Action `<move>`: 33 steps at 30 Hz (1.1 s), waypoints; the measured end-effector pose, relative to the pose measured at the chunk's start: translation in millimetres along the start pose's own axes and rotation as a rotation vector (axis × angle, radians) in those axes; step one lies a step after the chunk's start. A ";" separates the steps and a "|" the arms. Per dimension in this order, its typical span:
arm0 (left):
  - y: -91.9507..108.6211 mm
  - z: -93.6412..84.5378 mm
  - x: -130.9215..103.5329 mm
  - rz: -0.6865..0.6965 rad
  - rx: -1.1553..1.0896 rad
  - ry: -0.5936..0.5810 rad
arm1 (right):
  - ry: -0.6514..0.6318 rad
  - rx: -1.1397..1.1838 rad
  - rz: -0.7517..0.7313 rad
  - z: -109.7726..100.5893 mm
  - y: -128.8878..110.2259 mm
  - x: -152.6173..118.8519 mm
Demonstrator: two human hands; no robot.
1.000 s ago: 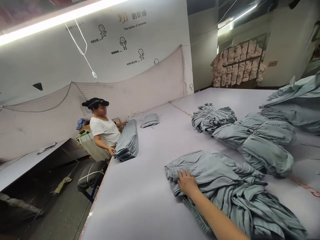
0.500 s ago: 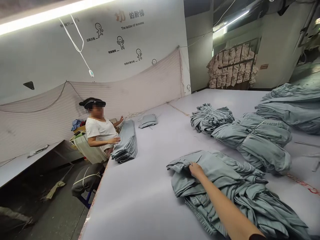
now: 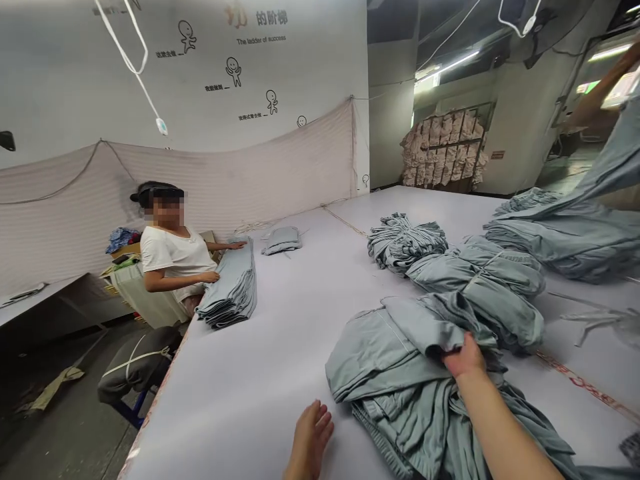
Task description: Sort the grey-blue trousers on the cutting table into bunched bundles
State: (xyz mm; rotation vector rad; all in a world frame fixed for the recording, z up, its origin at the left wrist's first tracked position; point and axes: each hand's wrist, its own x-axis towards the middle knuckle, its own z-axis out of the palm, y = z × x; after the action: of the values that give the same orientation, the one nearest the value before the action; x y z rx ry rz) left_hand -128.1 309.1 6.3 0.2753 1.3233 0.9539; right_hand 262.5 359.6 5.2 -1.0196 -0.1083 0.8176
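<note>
Lying rumpled at the near right of the cutting table (image 3: 260,373), the grey-green trousers (image 3: 400,353) have their top fold pinched by the right hand (image 3: 465,360). Left hand (image 3: 310,437) rests flat beside them, fingers spread loosely. Far wall lettering reads "The ladder of success" (image 3: 261,41). At far left, a seated co-worker (image 3: 173,257) presses a folded stack (image 3: 230,290).

the left hand (image 3: 310,437) is cut off at the wrist by the bottom edge, and the right hand (image 3: 466,359) hides its fingertips in a fold of the grey-green garment pile (image 3: 400,373), whose near end also runs off the bottom. at the right edge a lifted garment (image 3: 613,167) and another person's arm (image 3: 597,90) are cropped and blurred. the seated co-worker's face (image 3: 167,208) is pixelated. a loose strip (image 3: 595,317) on the table smears out.
</note>
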 end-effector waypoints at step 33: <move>79.2 -72.6 -296.4 0.189 -0.462 0.008 | -0.228 0.054 0.227 -82.8 -177.4 -234.9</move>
State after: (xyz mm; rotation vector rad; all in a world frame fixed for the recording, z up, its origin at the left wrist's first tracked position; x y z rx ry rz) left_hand -211.8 120.1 244.4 0.0394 1.0591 1.3899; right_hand 231.6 101.5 166.0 -0.8948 -0.1658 1.1376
